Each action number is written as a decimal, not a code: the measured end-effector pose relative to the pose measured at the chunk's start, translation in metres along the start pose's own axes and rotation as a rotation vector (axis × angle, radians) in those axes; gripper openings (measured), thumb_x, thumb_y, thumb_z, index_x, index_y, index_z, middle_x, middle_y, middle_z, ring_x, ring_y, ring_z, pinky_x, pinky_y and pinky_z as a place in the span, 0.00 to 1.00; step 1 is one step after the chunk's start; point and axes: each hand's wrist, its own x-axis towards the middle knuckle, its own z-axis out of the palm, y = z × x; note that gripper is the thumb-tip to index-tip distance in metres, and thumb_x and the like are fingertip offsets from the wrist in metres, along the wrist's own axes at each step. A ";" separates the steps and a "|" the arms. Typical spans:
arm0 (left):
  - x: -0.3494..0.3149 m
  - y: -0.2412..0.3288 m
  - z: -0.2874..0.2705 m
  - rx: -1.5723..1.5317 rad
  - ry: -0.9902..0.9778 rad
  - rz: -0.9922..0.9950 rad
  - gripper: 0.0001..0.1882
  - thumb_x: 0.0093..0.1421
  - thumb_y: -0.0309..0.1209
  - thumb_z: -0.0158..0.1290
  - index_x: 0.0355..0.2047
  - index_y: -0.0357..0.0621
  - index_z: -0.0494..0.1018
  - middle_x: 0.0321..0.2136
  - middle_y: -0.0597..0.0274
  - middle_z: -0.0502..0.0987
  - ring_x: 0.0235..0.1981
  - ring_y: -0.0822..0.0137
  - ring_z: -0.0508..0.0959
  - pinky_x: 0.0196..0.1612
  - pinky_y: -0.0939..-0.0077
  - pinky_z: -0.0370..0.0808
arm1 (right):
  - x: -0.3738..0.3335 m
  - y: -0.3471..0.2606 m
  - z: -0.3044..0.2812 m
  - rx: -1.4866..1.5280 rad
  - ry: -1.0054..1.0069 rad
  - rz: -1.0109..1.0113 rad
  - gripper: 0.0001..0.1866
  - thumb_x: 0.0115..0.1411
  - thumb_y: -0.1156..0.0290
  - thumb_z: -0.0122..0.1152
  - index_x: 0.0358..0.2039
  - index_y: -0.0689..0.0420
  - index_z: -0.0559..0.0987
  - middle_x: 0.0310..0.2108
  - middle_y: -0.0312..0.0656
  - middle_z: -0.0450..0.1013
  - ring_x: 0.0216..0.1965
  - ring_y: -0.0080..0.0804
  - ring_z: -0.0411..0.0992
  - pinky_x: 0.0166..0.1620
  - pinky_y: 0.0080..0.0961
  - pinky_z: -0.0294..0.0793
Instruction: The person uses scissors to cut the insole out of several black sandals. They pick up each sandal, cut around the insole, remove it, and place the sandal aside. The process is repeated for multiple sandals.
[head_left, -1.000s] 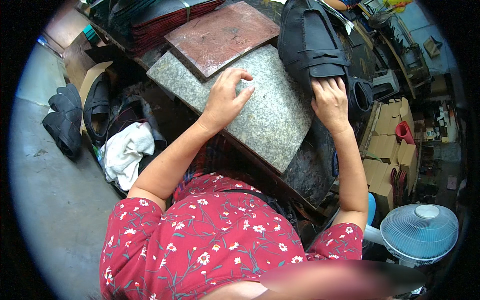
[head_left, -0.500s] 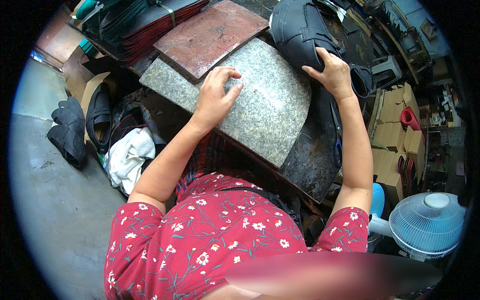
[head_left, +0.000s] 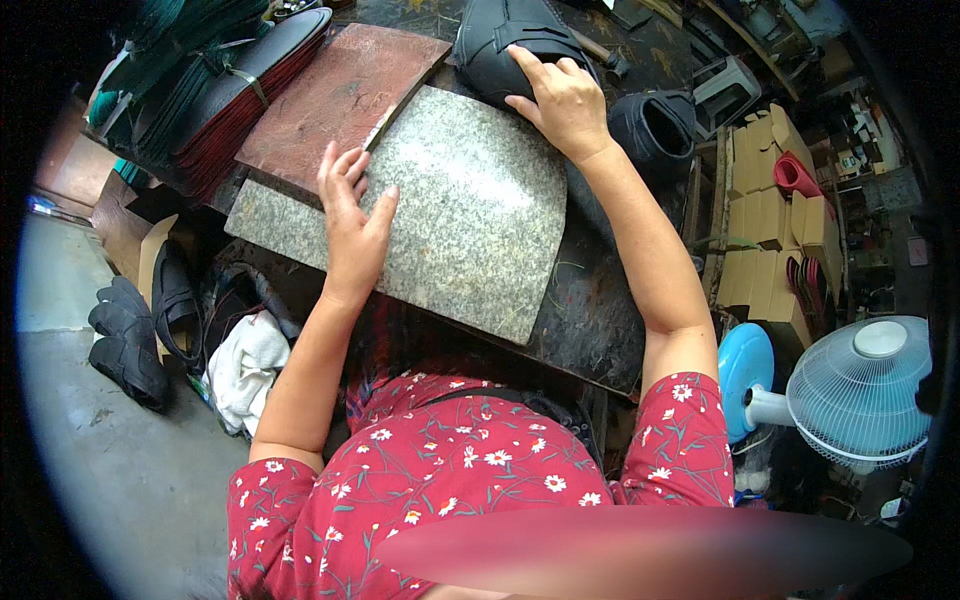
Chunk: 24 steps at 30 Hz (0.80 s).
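At the back of the bench, my right hand (head_left: 568, 105) grips the end of a black shoe (head_left: 500, 62), its index finger over the upper and its thumb at the side. My left hand (head_left: 354, 225) is over the near left part of a speckled grey stone slab (head_left: 470, 210), fingers loosely bent, thumb apart, holding nothing. Beside its fingertips is the edge of a reddish-brown plate (head_left: 345, 100), which overlaps the slab. A second black shoe (head_left: 655, 130) stands right of my right wrist. Behind my right fingers a hammer (head_left: 603, 55) is partly hidden.
Tied stacks of red-edged sheets (head_left: 230, 115) stand far left. Black shoes (head_left: 130, 345) and a white cloth (head_left: 245, 365) lie lower left. Cardboard boxes (head_left: 760, 220) line the right, above a blue-and-white fan (head_left: 860, 390). The dark bench (head_left: 600, 320) extends under the slab.
The whole view has shifted. My left hand has drawn left across the slab, its fingers straighter. My right hand has moved from the shoe's opening onto its upper, and the second shoe shows more fully.
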 end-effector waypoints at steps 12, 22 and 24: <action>0.000 -0.009 -0.007 0.181 -0.029 0.086 0.32 0.61 0.28 0.58 0.64 0.38 0.61 0.69 0.44 0.53 0.69 0.49 0.59 0.69 0.57 0.61 | 0.022 0.011 0.043 -0.022 0.159 0.017 0.32 0.57 0.34 0.61 0.54 0.40 0.78 0.28 0.40 0.79 0.35 0.41 0.79 0.47 0.38 0.77; 0.001 -0.007 -0.008 0.235 -0.045 0.135 0.30 0.60 0.29 0.59 0.61 0.38 0.65 0.67 0.43 0.59 0.69 0.47 0.60 0.70 0.57 0.56 | -0.037 0.037 -0.040 -0.015 0.177 0.086 0.27 0.57 0.47 0.69 0.50 0.53 0.80 0.45 0.43 0.78 0.49 0.43 0.75 0.51 0.40 0.77; 0.001 -0.006 -0.008 0.235 -0.044 0.130 0.29 0.60 0.29 0.59 0.61 0.38 0.65 0.66 0.42 0.60 0.69 0.46 0.60 0.71 0.58 0.56 | -0.063 0.058 -0.046 -0.105 -0.001 0.384 0.34 0.56 0.40 0.66 0.51 0.57 0.79 0.47 0.47 0.78 0.50 0.48 0.75 0.54 0.42 0.75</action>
